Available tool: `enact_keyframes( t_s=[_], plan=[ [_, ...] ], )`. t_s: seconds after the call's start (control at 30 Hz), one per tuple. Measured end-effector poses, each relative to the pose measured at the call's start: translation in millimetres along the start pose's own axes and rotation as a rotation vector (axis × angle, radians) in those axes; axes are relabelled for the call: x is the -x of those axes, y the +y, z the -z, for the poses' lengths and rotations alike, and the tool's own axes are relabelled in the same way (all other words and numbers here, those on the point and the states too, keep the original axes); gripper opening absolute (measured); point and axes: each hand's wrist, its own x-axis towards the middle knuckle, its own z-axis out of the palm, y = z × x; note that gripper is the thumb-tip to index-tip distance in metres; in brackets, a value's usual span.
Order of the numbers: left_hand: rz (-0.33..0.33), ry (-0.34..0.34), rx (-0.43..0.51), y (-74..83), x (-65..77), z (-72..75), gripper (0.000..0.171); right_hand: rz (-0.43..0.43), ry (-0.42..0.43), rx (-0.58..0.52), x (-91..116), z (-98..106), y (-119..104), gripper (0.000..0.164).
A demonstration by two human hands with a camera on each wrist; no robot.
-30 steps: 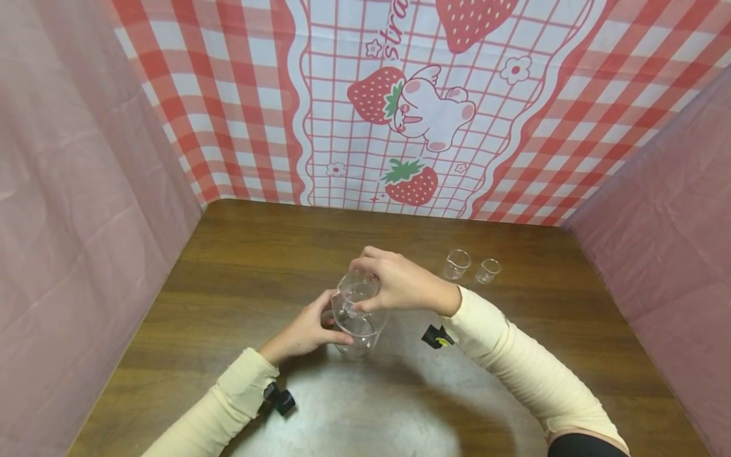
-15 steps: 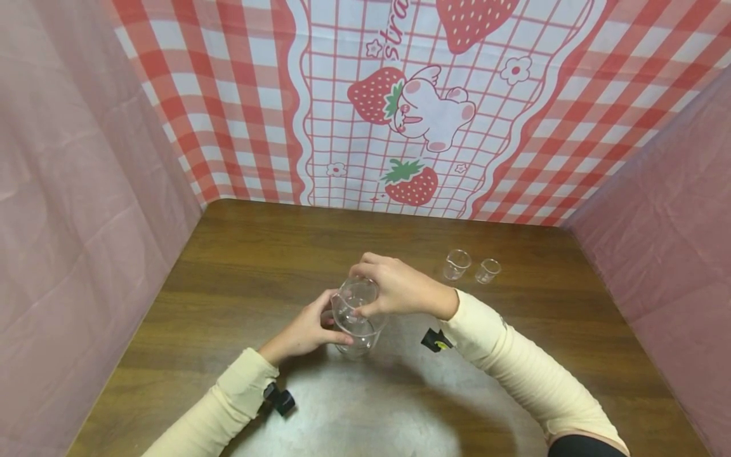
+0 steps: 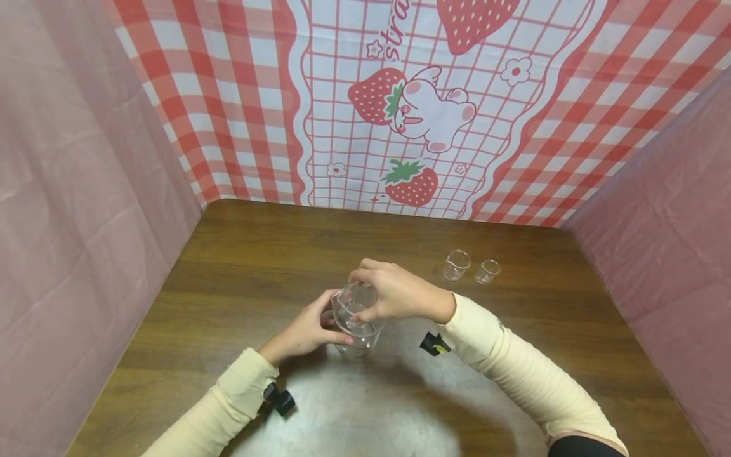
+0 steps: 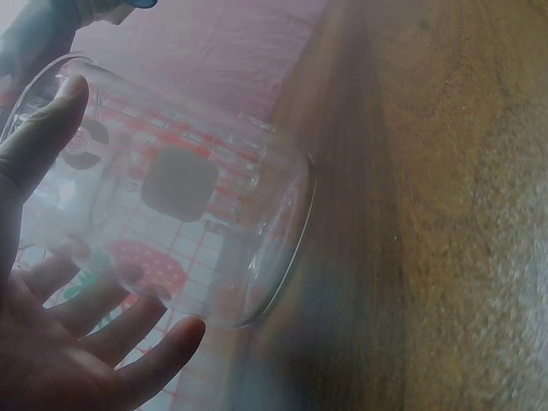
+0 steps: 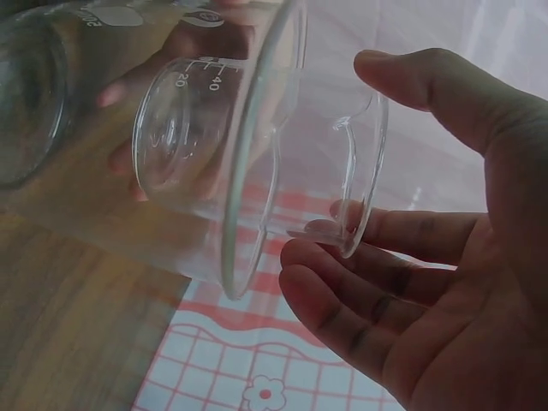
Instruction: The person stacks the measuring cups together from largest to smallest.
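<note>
A large clear glass beaker [image 3: 365, 344] stands on the wooden table in the head view. My left hand [image 3: 302, 330] grips its side, thumb in front and fingers behind; the left wrist view shows the fingers around the large beaker's wall [image 4: 240, 248]. My right hand [image 3: 400, 291] holds a smaller beaker [image 3: 361, 294] by its rim, thumb opposite the fingers. The right wrist view shows this smaller beaker [image 5: 197, 145], marked 20 and 40, with its base inside the large beaker's mouth and its rim outside.
Two small glass beakers stand side by side at the back right: one beaker [image 3: 456, 266] and a tinier beaker [image 3: 488, 271]. A checked strawberry cloth [image 3: 245, 114] hangs behind the wooden table [image 3: 274, 247]. Pink curtains [image 3: 85, 190] flank both sides.
My right hand has lowered the smaller beaker a little, deeper into the large beaker. My left hand and the large beaker have stayed in place.
</note>
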Motion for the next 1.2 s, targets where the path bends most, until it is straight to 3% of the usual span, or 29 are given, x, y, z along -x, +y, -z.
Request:
enact_keyframes(
  t_s=[0.73, 1.2],
  plan=[
    [0.003, 0.001, 0.023, 0.8, -0.5, -0.1, 0.084, 0.013, -0.009, 0.038, -1, -10, -1, 0.054],
    [0.003, -0.001, 0.022, -0.4, -1.2, -0.2, 0.084, -0.028, -0.060, 0.039, -1, -16, -4, 0.057]
  ],
)
